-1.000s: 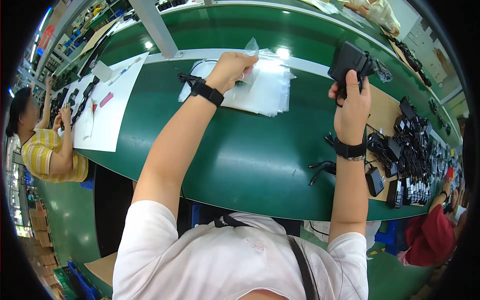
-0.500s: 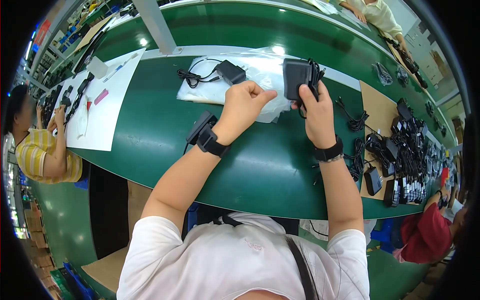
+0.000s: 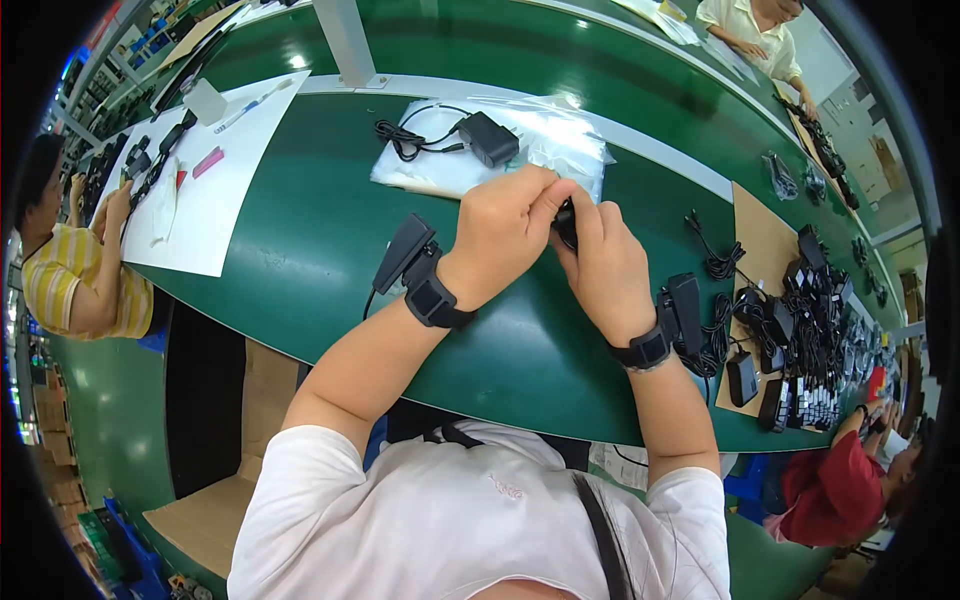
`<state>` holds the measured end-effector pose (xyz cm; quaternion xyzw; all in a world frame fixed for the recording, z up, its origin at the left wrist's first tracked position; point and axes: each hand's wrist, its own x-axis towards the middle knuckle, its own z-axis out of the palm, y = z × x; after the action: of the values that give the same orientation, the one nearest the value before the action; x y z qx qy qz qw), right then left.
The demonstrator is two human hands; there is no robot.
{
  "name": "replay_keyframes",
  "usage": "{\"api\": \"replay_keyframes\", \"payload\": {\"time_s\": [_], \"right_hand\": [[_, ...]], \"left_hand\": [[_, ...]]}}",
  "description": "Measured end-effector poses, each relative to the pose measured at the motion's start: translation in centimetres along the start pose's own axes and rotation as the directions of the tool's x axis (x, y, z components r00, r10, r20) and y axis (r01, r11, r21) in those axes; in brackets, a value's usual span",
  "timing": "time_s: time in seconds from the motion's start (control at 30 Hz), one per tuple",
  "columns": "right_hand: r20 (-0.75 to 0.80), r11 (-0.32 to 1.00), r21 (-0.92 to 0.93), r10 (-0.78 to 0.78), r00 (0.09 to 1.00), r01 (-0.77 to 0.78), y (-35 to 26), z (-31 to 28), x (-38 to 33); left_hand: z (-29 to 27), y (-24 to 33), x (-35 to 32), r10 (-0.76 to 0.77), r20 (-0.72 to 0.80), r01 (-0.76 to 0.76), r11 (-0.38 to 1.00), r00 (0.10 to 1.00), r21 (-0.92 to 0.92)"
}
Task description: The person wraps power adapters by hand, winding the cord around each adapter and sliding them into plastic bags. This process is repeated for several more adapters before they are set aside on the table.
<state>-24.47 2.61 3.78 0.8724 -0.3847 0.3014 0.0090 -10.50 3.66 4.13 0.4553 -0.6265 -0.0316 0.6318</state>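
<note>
Above the middle of the green table, my left hand (image 3: 505, 230) and my right hand (image 3: 610, 268) meet. The fingers of my right hand are wrapped round a black power adapter (image 3: 567, 226), mostly hidden, with only a narrow dark side showing between the hands. My left hand is closed, its thumb and fingertips pressed together at the adapter's upper end; what they pinch is hidden. Just beyond my hands, another power adapter (image 3: 490, 139) with a coiled black cable (image 3: 402, 138) lies on a stack of clear plastic bags (image 3: 430, 176).
To the right, cardboard (image 3: 752, 215) bears a heap of black adapters and cables (image 3: 812, 315). A coiled cable (image 3: 722, 262) lies beside it. A white sheet (image 3: 215, 225) covers the left table end, where a person in yellow stripes (image 3: 80, 280) works. A metal post (image 3: 343, 40) stands behind.
My right hand has turned and brought the adapter left and down, so its broad face no longer shows. My left hand has moved right, and both hands now meet at the adapter.
</note>
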Motion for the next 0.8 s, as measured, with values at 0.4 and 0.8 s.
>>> {"api": "replay_keyframes", "payload": {"time_s": [0.4, 0.8], "right_hand": [[0.049, 0.994, -0.11, 0.003, 0.999, 0.002, 0.7, -0.1, -0.3], [-0.034, 0.781, 0.622, 0.097, 0.995, -0.055, 0.7, -0.2, 0.6]], "left_hand": [[0.1, 0.2, -1.1, 0.342, 0.246, -0.41, 0.85, 0.907, 0.331], [2.2, 2.9, -1.9, 0.409, 0.111, -0.422, 0.895, 0.906, 0.144]]}}
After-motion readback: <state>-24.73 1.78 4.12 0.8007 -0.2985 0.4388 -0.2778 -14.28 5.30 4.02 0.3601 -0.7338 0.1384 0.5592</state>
